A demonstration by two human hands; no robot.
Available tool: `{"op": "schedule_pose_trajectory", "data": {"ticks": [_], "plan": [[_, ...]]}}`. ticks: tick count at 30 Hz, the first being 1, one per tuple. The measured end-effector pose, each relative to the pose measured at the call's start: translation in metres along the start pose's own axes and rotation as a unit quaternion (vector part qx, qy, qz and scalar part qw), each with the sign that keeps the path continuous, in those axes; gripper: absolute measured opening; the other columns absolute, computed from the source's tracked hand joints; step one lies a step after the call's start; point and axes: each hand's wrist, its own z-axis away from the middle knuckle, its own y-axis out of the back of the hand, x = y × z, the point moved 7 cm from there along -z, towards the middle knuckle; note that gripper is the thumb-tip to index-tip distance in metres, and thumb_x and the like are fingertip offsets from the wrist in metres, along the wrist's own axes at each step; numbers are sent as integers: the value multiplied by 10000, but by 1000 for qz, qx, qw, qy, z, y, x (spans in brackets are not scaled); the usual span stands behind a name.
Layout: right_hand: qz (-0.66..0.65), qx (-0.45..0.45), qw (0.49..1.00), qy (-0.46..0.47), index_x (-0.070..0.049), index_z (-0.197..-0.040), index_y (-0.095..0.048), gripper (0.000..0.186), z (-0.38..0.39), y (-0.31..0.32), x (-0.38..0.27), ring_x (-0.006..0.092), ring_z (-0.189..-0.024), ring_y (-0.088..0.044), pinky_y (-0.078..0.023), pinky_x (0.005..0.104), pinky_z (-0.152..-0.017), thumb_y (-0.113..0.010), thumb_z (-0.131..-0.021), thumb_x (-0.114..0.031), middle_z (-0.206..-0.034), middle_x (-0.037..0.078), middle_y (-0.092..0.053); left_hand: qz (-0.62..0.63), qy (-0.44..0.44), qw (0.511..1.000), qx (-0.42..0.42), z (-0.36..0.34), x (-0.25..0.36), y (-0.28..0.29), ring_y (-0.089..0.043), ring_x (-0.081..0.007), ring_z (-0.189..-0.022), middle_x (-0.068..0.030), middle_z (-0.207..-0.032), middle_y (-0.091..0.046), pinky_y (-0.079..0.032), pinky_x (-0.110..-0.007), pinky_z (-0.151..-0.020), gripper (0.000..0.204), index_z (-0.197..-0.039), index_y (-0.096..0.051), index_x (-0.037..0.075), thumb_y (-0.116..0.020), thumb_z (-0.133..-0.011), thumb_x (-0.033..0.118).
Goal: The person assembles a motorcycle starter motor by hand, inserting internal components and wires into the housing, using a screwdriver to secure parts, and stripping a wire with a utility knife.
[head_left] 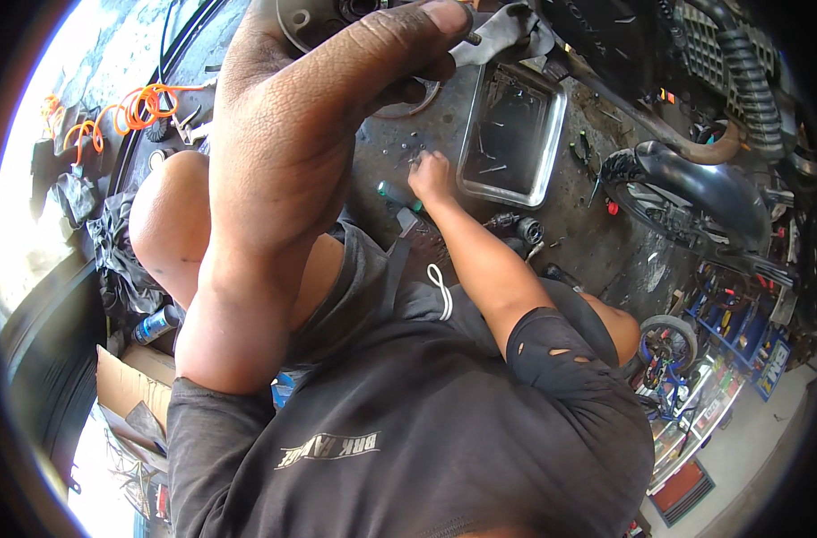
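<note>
My left hand (310,99) is large and close at the top. Its fingers are curled and the thumb lies over them. A small metal tip (474,39) shows by the thumb, but what the hand grips is mostly hidden. Behind it is part of a round metal piece (293,18). Lower down, my right hand (432,177) reaches to the dark floor with fingertips pinched together; what they hold is too small to name. Small bolts (412,148) lie beside those fingers. To their right sits a metal tray (463,161) with several bolts and dark liquid in it.
Near my right hand lies a green-handled tool (397,195). Dark metal parts (527,233) rest by my right forearm. Pliers (586,152) and a motorcycle wheel (637,193) are at the right. An orange coiled hose (148,108) and a cardboard box (126,390) are at the left.
</note>
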Motion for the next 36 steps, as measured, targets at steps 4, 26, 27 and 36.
{"op": "schedule_pose_trajectory", "data": {"ticks": [4, 26, 27, 36], "plan": [[-2, 19, 1000, -11, -24, -766, -667, 90, 1, -3, 5, 406, -816, -621, -493, 485, -783, -684, -728, -104, -790, 212, -639, 16, 25, 1000, -7, -6, 14, -19, -641, -158, -843, -85, -968, -672, -494, -275, -759, 351, -1139, -586, -6, -704, -839, 133], [-538, -126, 832, -50, -30, -916, -629, 136, 63, 349, -76, 57, -708, -555, -434, 206, -633, -686, -814, -99, -796, -12, -601, -545, 7, 839, -3, -24, -163, 7, -615, -354, -1076, -214, -1142, -633, -484, -408, -949, 800, -1211, -541, 1, -855, -568, 360], [-548, -116, 827, -48, -30, -916, -629, 136, 65, 357, -79, 57, -708, -555, -434, 206, -633, -686, -814, -99, -796, -12, -601, -591, 38, 806, -20, -27, -185, 19, -601, -371, -1087, -223, -1163, -619, -484, -422, -946, 792, -1207, -552, 12, -846, -571, 382], [-736, -111, 665, -58, -31, -985, -626, 154, 61, 379, -73, 55, -573, -371, -339, 230, -532, -596, -849, -97, -709, -30, -458, -751, 171, 637, -35, -18, -324, 151, -593, -352, -1128, -235, -1180, -620, -485, -408, -963, 853, -1236, -518, -24, -814, -574, 426]]}}
